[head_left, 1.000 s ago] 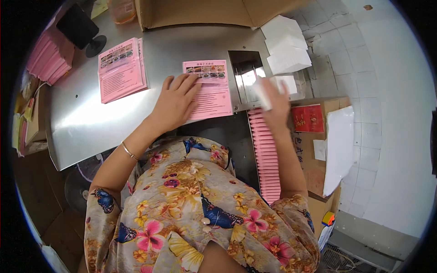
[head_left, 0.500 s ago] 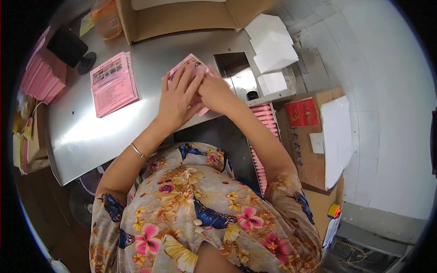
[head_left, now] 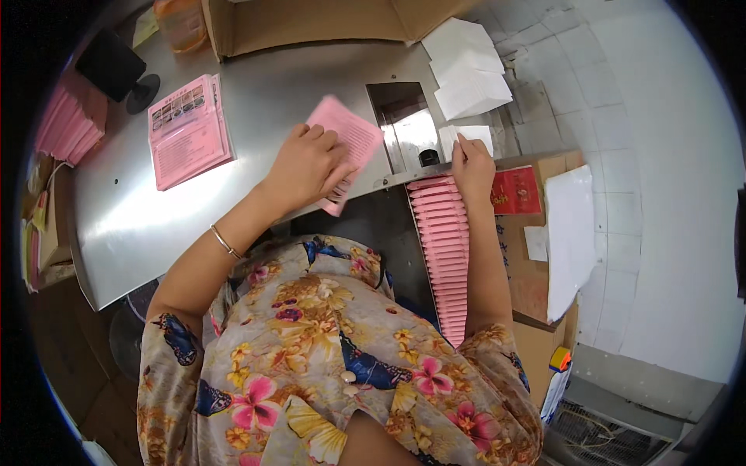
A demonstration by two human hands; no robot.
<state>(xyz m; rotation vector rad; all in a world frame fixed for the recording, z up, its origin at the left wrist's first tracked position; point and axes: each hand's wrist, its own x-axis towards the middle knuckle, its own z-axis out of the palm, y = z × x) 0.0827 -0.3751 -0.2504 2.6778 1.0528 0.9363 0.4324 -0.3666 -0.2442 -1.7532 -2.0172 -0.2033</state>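
Along the far edge of the steel table (head_left: 256, 116), seen from the head camera, an open cardboard box (head_left: 311, 23) stands with its flaps spread; what is inside cannot be told. To the right, a lower cardboard box (head_left: 536, 287) beside the table carries a red packet (head_left: 514, 190) and white sheets (head_left: 571, 233) on top. Between the table edge and that box, a long row of folded pink leaflets (head_left: 443, 248) lies overlapped like shingles, running toward the person. A stack of open pink leaflets (head_left: 188, 128) rests on the table's left part, and piles of white paper squares (head_left: 466, 66) sit at its far right corner.

Half a second ago both hands were pressed together over one leaflet at the middle of the table; they have since parted, and the leaflet is now folded narrower.

The left hand (head_left: 305, 165) lies flat with fingers loosely spread on the folded pink leaflet (head_left: 348, 144), pressing it against the table near the front edge. The right hand (head_left: 472, 163) has reached to the small white stack (head_left: 466, 138) beside the table's metal slot (head_left: 404, 124), its fingertips pinching at the top sheet.
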